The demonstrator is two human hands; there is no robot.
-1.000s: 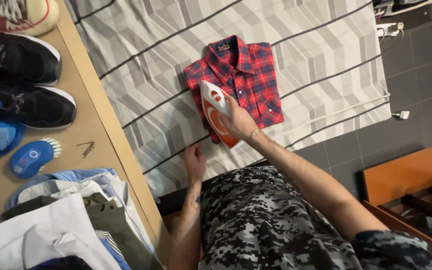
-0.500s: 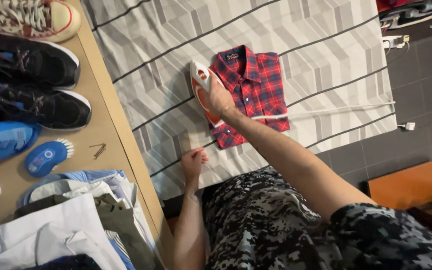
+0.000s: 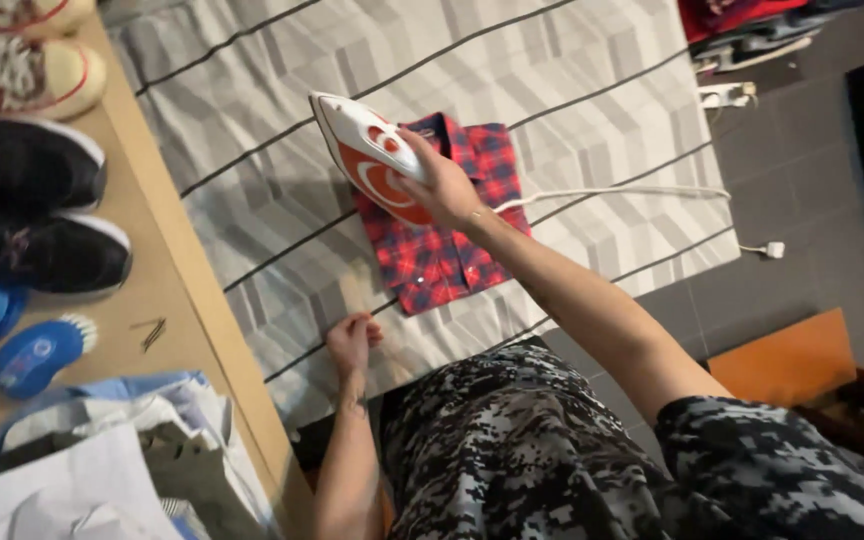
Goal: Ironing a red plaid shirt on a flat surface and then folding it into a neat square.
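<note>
Right hand [image 3: 444, 185] gripped the white-and-orange steam iron [image 3: 372, 158] over the folded red plaid shirt's [image 3: 439, 250] collar end, mid-blanket, left hand [image 3: 350, 340] loosely curled, holding nothing, on the striped blanket's [image 3: 592, 110] near edge

Iron [image 3: 372, 160] in my right hand [image 3: 447, 185]: glossy smooth plastic shell, white and orange; its cord [image 3: 612, 190] smooth white, plastic-looking. Shirt [image 3: 442, 240]: red and blue checked woven cloth, matt. Sheet [image 3: 572, 90] under my left hand [image 3: 350, 340]: grey patterned cloth, matt, faintly creased. Shelf [image 3: 167, 270] on the left: matt wood-look board. Brush [image 3: 37, 352] on it: blue glossy plastic, white bristles. Floor [image 3: 812, 250] on the right: dark matt tile.
</note>
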